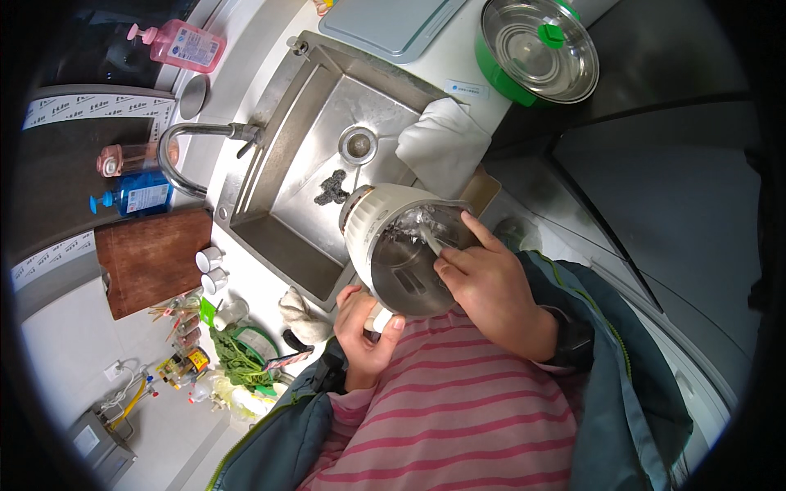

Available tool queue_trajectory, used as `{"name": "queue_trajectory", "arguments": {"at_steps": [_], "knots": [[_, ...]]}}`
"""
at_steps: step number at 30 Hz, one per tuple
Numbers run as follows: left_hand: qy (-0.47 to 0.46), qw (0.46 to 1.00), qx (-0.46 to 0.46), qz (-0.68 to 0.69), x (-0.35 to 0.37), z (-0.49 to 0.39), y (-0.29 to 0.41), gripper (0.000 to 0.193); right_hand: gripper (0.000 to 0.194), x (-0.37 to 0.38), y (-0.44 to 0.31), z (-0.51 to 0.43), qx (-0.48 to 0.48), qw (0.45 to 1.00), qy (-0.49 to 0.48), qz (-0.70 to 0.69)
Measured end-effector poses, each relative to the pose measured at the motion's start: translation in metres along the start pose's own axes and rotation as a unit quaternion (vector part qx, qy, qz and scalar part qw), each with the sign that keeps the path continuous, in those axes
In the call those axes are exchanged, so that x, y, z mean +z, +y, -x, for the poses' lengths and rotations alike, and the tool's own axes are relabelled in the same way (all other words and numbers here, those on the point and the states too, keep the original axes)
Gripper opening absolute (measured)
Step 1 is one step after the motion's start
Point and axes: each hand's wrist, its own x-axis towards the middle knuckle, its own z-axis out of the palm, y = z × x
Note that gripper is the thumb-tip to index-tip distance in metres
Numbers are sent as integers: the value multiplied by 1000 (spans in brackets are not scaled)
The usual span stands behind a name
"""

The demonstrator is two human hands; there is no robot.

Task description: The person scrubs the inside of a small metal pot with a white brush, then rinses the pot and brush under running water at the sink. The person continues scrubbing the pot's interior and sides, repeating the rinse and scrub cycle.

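Observation:
A cream-coloured electric kettle [364,229] with a steel interior is tilted so its open mouth faces me, over the sink's near edge. My left hand [363,331] grips its white handle [379,318]. Inside the mouth, my right hand [485,279] pinches a pale, slim utensil [430,238], whose far end lies by shiny whitish matter on the kettle's inner wall. One right finger rests at the kettle rim. What kind of utensil it is, I cannot tell. A grey steel-wool scourer [332,188] lies in the stainless-steel sink [313,144], beside the drain [358,146].
A white cloth [443,146] drapes over the sink's right edge. The curved faucet [178,132] stands at the left, near soap bottles [145,195] and a wooden cutting board [156,258]. A green-sided pot with a glass lid [535,52] sits at upper right. Leafy greens [236,359] lie at lower left.

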Motion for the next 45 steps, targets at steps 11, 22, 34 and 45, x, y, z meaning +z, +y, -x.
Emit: {"name": "queue_trajectory", "arguments": {"at_steps": [11,22,34,45], "knots": [[21,1000,2,6,1,0,-1,30,16,19,6,-14,-12,994,102,-30],[22,1000,1,9,-1,0,0,31,24,10,-6,-13,30,998,61,-2],[16,1000,-11,12,0,-7,7,26,25,0,0,-20,4,997,49,52],[15,997,-72,10,-8,-37,16,26,21,-2,6,-27,-20,992,-34,121]]}}
